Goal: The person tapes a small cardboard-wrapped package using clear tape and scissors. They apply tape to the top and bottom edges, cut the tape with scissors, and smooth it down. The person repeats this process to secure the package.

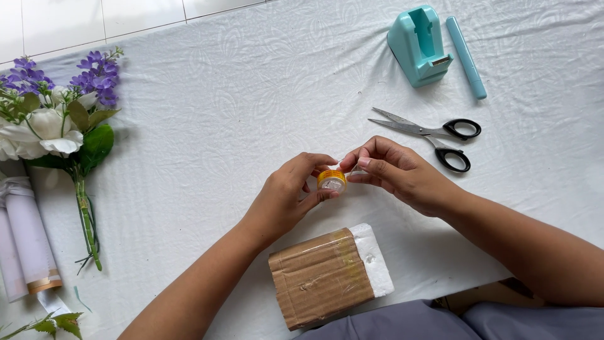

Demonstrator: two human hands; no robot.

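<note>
- Head view, surface first: everything's laid out on a white embossed cloth (pixel 251 94), with pale floor tiles (pixel 94 19) seen past its far edge.
- A bunch of white and purple flowers (pixel 56 119) is parked at the left, with rolls of white paper (pixel 25 245) just below it.
- Far right: a teal tape dispenser (pixel 419 45), a teal tube (pixel 466 56) right beside it, and black-handled scissors (pixel 434 135) a bit nearer.
- A cardboard-wrapped foam block (pixel 327 277) is set at the near edge, white foam left showing at its right end.
- The small yellow tape roll (pixel 331 179) is held up above the cloth, mid-frame, just beyond the block.
- Left hand (pixel 289 198): curled around the roll, pinched between thumb and fingers.
- Right hand (pixel 393 170): fingers closed in a pinch at the roll's right side, touching it; whether a tape end is caught can't be told.
</note>
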